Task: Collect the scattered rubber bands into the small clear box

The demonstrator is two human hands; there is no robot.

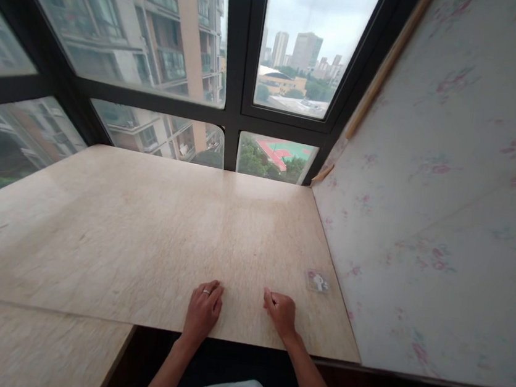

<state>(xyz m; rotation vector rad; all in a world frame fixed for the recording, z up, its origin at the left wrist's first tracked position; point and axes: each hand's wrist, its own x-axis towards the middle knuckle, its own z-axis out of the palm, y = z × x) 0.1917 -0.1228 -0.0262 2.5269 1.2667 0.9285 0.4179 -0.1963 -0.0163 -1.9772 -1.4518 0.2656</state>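
Note:
My left hand (204, 308) rests palm down on the beige marble-patterned surface (164, 239) near its front edge, fingers curled and a ring on one of them. To its right, my right hand (280, 314) lies in a loose fist, thumb side turned inward. Nothing shows sticking out of either hand; the insides of both are hidden. A bare strip of the surface separates the two hands. A small clear plastic box (317, 281) with white and some reddish bits inside sits just beyond my right hand, near the wall; its contents are too small to name.
Dark-framed windows (233, 116) rise behind the surface, with buildings and a sports court outside. A flower-patterned wall (448, 196) bounds the right side. At the lower left a second beige slab (27, 341) meets the surface along a seam.

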